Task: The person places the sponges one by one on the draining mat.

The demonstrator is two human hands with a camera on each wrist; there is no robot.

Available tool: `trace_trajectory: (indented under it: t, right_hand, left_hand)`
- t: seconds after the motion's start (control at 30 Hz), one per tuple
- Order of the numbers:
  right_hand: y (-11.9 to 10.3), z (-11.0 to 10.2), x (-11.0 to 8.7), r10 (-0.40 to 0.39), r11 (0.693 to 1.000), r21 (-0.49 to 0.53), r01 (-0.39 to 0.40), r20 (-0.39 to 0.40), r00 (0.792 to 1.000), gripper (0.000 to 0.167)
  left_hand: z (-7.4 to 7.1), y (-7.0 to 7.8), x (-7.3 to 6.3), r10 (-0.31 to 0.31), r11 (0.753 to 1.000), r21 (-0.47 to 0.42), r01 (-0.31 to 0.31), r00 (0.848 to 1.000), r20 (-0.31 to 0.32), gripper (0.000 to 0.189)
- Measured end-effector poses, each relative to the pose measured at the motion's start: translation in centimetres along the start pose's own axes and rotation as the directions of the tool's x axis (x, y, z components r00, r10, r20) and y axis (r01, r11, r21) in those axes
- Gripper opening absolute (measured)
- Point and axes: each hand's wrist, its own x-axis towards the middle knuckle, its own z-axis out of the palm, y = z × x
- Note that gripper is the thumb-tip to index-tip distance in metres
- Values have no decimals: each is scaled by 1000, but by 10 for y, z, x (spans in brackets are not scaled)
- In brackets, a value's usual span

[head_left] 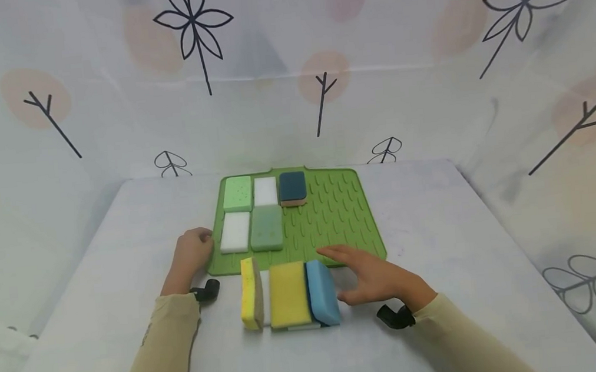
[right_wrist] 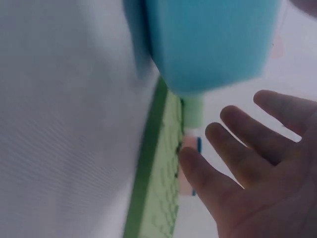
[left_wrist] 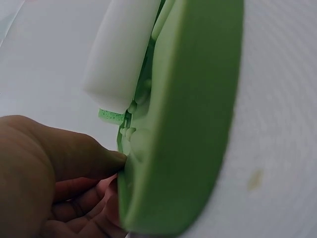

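My left hand is at the left edge of a green ridged mat. In the left wrist view, the thumb and curled fingers pinch the mat's rim. My right hand is spread beside a blue sponge, its fingers straight and apart from it. The right wrist view shows the same blue sponge above the extended fingers, with nothing held. Left of the blue sponge are a yellow sponge, a white block mostly hidden, and a yellow sponge standing on edge.
On the mat lie a light green speckled sponge, two white blocks, a green sponge and a dark blue-topped sponge. A patterned cloth rises behind the white table.
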Motion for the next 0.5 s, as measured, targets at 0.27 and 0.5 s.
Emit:
trace_trajectory:
  t: [0.27,0.5]
  right_hand:
    - [-3,20,-12,51,997,59,-53,34,998,116]
    - [-9,24,-11,78,994,73,-78,7,997,118]
  left_hand:
    - [1,0,-2,31,1000,0,-31,999,-10,46]
    - [0,0,-1,18,1000,-5,-18,1000,-5,46]
